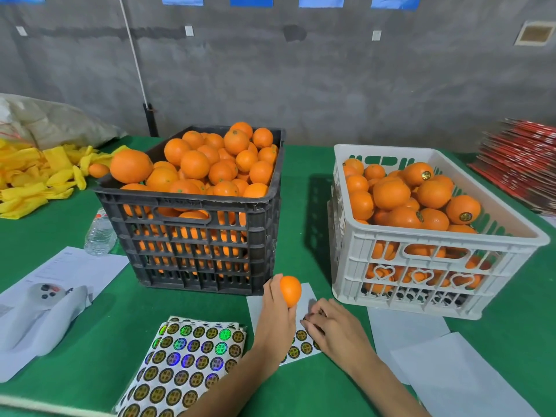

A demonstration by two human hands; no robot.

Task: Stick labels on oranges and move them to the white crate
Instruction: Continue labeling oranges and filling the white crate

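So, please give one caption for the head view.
Left hand holds a small round orange; right hand peels holographic round labels.

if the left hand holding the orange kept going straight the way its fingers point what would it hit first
Probably the black crate: the left hand with its orange points up-table toward that crate's near right corner, though depth is unclear.
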